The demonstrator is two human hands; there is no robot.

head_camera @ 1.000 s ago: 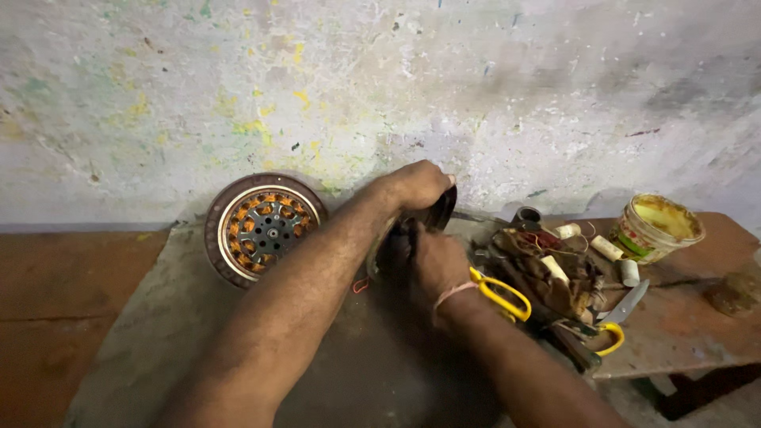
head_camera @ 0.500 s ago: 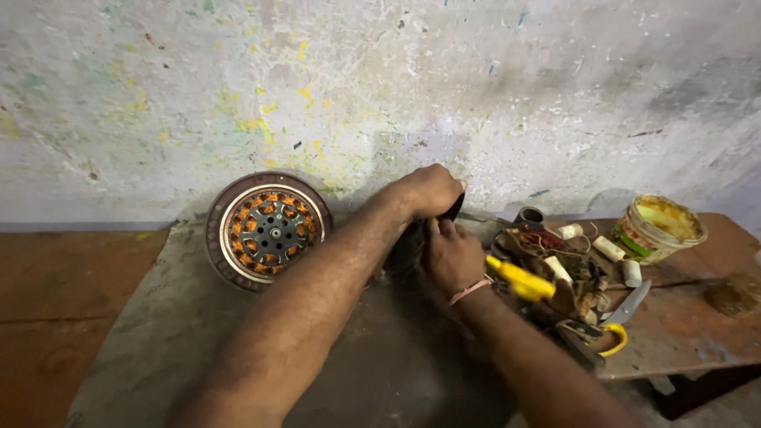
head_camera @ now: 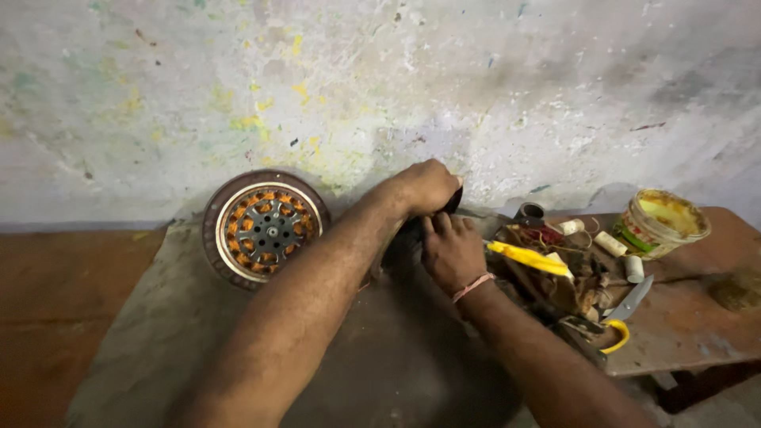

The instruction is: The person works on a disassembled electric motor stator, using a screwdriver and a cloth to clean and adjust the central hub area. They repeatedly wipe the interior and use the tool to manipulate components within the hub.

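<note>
Hands, two: left hand (head_camera: 424, 189) and right hand (head_camera: 452, 252) clasp one dark part (head_camera: 404, 238)

Your left hand (head_camera: 424, 186) reaches forward, knuckles up, fingers curled shut in a grip. Your right hand (head_camera: 452, 252) sits just beside and below it, palm down, fingers bent, pink thread around wrist.

Repair workshop: motor stator (head_camera: 265, 228), scattered tools (head_camera: 579, 277)
</note>
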